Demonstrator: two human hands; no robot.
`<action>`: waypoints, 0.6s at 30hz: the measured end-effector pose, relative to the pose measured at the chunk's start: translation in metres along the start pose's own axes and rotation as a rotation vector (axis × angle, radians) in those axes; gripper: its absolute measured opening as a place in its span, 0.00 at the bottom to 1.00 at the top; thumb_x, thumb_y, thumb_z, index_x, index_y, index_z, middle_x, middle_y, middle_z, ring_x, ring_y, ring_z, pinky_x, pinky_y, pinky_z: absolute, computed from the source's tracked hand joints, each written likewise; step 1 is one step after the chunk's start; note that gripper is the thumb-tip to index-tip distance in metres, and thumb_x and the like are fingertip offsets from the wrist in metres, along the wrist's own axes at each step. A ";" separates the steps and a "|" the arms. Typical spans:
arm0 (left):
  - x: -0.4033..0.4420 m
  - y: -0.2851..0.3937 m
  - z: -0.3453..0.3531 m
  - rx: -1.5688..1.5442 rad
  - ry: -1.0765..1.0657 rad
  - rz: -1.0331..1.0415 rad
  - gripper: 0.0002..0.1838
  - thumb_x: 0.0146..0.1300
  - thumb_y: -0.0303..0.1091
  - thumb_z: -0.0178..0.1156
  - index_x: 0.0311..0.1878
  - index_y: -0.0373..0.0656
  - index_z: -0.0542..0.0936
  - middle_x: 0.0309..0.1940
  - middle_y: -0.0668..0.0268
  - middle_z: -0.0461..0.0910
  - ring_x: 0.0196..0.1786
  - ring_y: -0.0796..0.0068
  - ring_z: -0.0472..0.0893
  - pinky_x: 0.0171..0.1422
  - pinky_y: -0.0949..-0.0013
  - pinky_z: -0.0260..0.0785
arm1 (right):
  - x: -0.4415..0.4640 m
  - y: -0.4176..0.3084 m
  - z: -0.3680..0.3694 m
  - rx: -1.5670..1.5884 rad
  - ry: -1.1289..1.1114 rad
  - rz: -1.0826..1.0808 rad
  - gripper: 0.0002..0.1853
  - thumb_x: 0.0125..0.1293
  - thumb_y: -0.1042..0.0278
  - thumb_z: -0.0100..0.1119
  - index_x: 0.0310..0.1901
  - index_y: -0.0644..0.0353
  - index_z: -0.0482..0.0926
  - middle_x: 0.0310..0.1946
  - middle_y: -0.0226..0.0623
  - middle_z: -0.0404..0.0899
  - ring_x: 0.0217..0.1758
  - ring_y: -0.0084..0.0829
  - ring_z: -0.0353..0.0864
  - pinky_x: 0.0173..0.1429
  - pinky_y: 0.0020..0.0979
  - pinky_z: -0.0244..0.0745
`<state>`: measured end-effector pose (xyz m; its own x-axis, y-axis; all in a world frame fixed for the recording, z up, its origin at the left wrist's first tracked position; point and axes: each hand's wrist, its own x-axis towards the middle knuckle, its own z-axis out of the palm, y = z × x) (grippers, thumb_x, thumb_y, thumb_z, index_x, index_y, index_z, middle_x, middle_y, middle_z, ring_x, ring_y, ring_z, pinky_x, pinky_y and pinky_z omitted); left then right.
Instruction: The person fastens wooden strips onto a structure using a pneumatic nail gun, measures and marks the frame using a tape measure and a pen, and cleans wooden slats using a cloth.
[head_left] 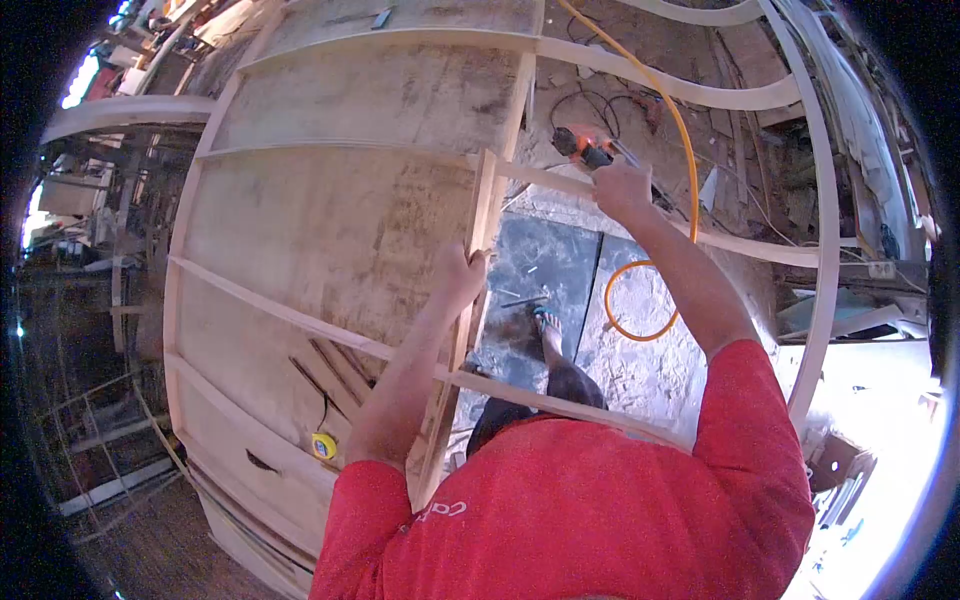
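Note:
My left hand (462, 277) is closed around a long wooden strip (485, 205) in the middle of the wooden frame. In my right hand (622, 190) is an orange and black nail gun (585, 146), held out over a crosspiece (548, 180) of the frame. An orange hose (686, 140) curves past my right forearm and loops below it. Where the nail gun's tip points is too blurred to make out.
A plywood panel (300, 215) lies under the left part of the frame. On it are a yellow tape measure (324, 446) and several thin dark strips (340, 372). A curved outer rail (828, 200) bounds the right side. My foot (548, 322) stands inside an opening.

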<state>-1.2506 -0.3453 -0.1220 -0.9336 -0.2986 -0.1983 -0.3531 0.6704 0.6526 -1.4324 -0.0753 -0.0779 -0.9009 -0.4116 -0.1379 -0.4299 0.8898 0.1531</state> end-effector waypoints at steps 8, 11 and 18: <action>0.000 -0.004 0.009 0.127 0.000 0.049 0.17 0.62 0.38 0.63 0.37 0.29 0.81 0.34 0.38 0.82 0.41 0.36 0.83 0.47 0.42 0.75 | 0.009 0.002 -0.005 0.068 -0.147 0.062 0.09 0.63 0.63 0.63 0.42 0.51 0.89 0.48 0.41 0.86 0.59 0.38 0.84 0.59 0.59 0.72; 0.000 -0.002 0.016 0.180 -0.060 0.029 0.17 0.62 0.38 0.63 0.41 0.29 0.80 0.38 0.38 0.83 0.45 0.37 0.83 0.51 0.42 0.75 | 0.003 0.002 -0.010 0.066 -0.119 0.054 0.10 0.64 0.64 0.62 0.44 0.50 0.88 0.48 0.41 0.86 0.57 0.37 0.85 0.60 0.58 0.71; 0.017 -0.021 0.045 0.209 -0.024 0.001 0.15 0.62 0.36 0.64 0.42 0.31 0.80 0.40 0.40 0.83 0.48 0.38 0.83 0.53 0.42 0.74 | 0.011 0.011 -0.002 0.068 -0.196 0.011 0.11 0.66 0.61 0.61 0.45 0.48 0.88 0.49 0.38 0.86 0.58 0.38 0.85 0.60 0.57 0.72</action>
<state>-1.2619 -0.3337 -0.1716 -0.9343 -0.2835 -0.2163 -0.3549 0.7978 0.4874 -1.4476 -0.0708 -0.0755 -0.8738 -0.3618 -0.3250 -0.4093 0.9080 0.0899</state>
